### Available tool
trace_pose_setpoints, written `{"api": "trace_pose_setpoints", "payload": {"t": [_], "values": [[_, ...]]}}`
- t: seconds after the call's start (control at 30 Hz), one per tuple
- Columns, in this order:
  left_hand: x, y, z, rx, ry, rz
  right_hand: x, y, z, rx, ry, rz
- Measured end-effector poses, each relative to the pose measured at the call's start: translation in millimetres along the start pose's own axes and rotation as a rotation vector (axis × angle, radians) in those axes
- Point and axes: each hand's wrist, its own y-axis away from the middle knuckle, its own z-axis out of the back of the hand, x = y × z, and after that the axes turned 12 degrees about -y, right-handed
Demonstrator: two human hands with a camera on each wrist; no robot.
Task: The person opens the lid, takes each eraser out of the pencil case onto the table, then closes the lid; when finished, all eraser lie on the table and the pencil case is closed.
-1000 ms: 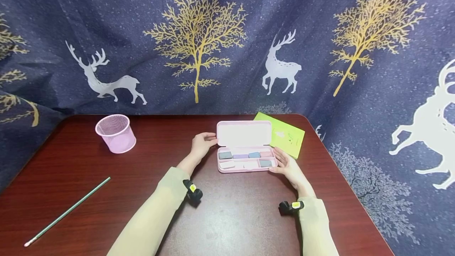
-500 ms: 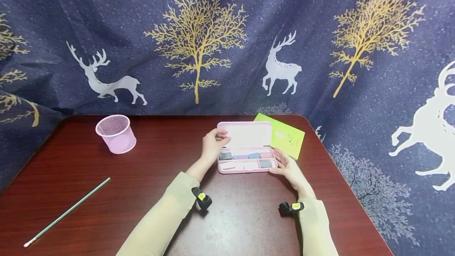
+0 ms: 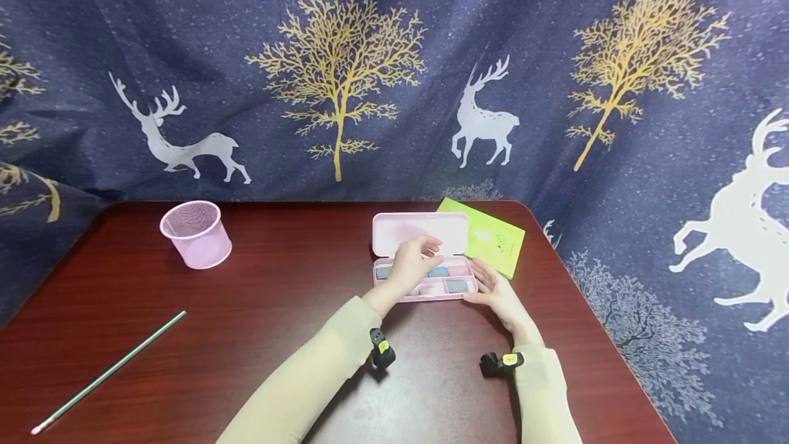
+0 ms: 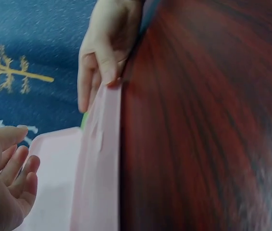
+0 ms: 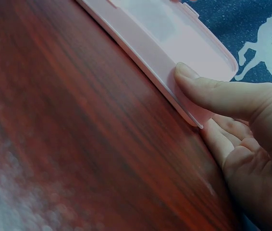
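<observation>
A pink case [image 3: 446, 297] lies open on the table, its lid [image 3: 394, 235] folded back. Small blocks sit in its compartments, among them a blue block [image 3: 438, 271], a pink block [image 3: 459, 270] and a grey block [image 3: 457, 286]. Over the case's left half hovers my left hand [image 3: 408, 267], fingers loosely bent and holding nothing; it hides some compartments. In the left wrist view, that hand [image 4: 6, 185] shows a bare palm beside the lid. My right hand [image 3: 502, 300] holds the case's right end, thumb [image 5: 193, 82] on the front wall and fingers around the corner.
A bright green booklet [image 3: 499, 238] lies behind the case, partly under the lid's outline. At the back left stands a pink mesh pen cup [image 3: 206, 245]. A thin green stick [image 3: 111, 370] with a pale tip lies at the left. A patterned cloth [image 3: 277, 142] hangs behind the table.
My left hand has moved right, from beside the lid's left edge to over the compartments. The right hand stays at the case's right end, and the case has not moved.
</observation>
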Motion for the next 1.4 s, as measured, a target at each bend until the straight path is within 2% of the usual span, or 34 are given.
{"api": "trace_pose_setpoints", "payload": {"t": [0.23,0.43,0.6,0.83,1.07,1.27,1.4], "values": [[-8.5,-2.2,-19.2,0.066,-0.077,-0.038,1.4,0.4,-1.7,0.003,0.006,0.018],[-12.2,-3.9,-32.1,0.173,-0.146,-0.021,1.3,1.4,-0.3,0.006,0.018,0.017],[-12.7,-6.5,-38.4,0.225,-0.189,-0.026,-1.2,0.5,1.8,0.006,0.018,0.01],[-11.2,-12.5,-44.8,0.236,-0.317,-0.112,-0.5,-0.5,3.1,0.012,-0.004,0.02],[-6.9,-13.5,-49.1,0.258,-0.42,-0.149,-2.0,-1.2,3.1,0.012,0.002,0.019],[-6.9,-14.9,-51.8,0.233,-0.515,-0.219,-1.0,-1.7,2.7,0.007,-0.004,0.013],[-8.1,-15.0,-52.9,0.225,-0.533,-0.229,-0.2,-1.8,2.7,0.01,0.004,0.01]]}}
